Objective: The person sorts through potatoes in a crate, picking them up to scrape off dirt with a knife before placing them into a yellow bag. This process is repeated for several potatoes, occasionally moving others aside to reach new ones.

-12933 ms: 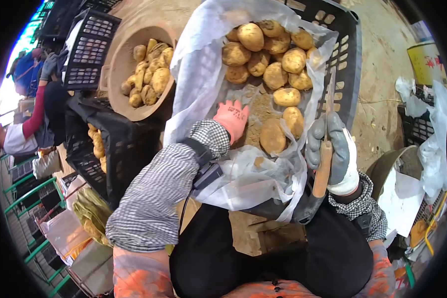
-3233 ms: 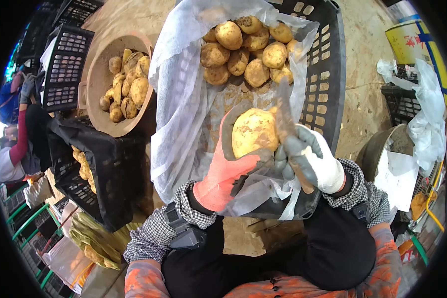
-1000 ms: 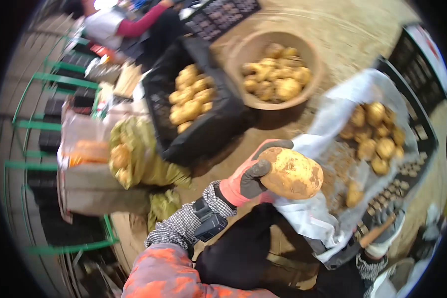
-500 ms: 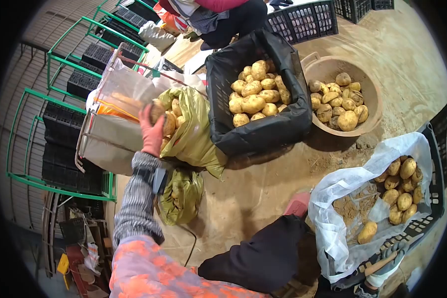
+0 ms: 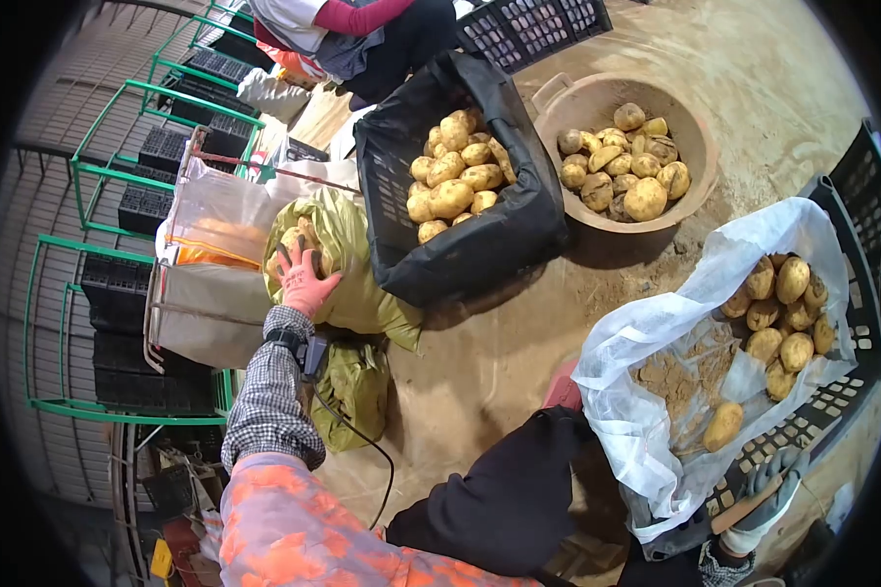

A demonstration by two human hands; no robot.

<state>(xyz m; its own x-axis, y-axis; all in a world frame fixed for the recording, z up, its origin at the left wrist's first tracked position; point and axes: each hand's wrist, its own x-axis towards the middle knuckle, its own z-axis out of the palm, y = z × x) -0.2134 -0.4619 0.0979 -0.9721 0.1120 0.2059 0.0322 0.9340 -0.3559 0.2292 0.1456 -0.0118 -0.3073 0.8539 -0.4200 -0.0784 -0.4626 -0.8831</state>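
My left hand (image 5: 304, 281), in a pink glove, reaches out to the left with fingers spread and nothing in it. It rests at the mouth of a yellow-green sack (image 5: 357, 284) where a few potatoes (image 5: 290, 240) show. My right hand (image 5: 771, 492), in a grey and white glove, stays low at the bottom right edge, closed round the wooden handle of a knife (image 5: 741, 495). It sits at the near corner of a black crate (image 5: 847, 391) lined with white plastic (image 5: 656, 342), which holds several potatoes (image 5: 785, 318) and loose soil.
A black-lined crate (image 5: 480, 249) full of potatoes stands ahead, with a brown basin (image 5: 690, 137) of potatoes beside it. Another person sits at the top (image 5: 338, 24). Green metal racks (image 5: 98, 176) and clear bags (image 5: 210, 210) stand at left. A second green sack (image 5: 354, 391) lies by my knee.
My left hand carried the large potato from the white-lined crate over to the green sack and let it go; now the fingers are spread. My right hand stayed low with the knife.
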